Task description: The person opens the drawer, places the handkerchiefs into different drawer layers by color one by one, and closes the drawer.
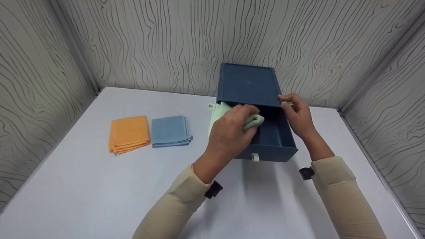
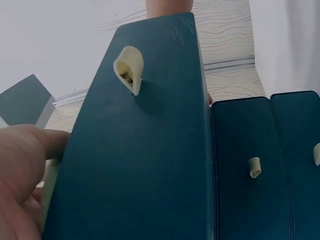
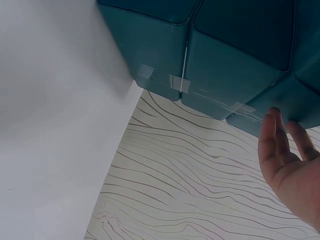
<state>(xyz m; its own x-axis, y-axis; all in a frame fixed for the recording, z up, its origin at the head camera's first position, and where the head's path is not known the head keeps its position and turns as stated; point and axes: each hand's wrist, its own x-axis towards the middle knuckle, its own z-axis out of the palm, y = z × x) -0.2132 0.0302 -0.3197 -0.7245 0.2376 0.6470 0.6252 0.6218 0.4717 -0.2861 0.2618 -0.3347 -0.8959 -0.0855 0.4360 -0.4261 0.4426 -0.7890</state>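
Observation:
My left hand (image 1: 229, 131) grips a folded light green cloth (image 1: 254, 122) at the mouth of a pulled-out top drawer (image 1: 275, 153). Part of the cloth hangs past the drawer's left side. The drawer belongs to a dark blue drawer unit (image 1: 249, 83) and has a small cream pull loop (image 1: 255, 157). At the unit's upper right front corner, my right hand (image 1: 300, 118) touches the edge with thumb and fingertips. In the right wrist view its fingers (image 3: 268, 135) lie fairly straight along the unit's side. The left fingertips are hidden by the cloth and drawer.
A folded orange cloth (image 1: 129, 132) and a folded blue cloth (image 1: 170, 130) lie side by side on the white table (image 1: 99, 192), left of the unit. Lower drawers (image 2: 245, 135) with cream loops are shut. Wood-patterned walls (image 1: 159, 43) stand behind and at both sides.

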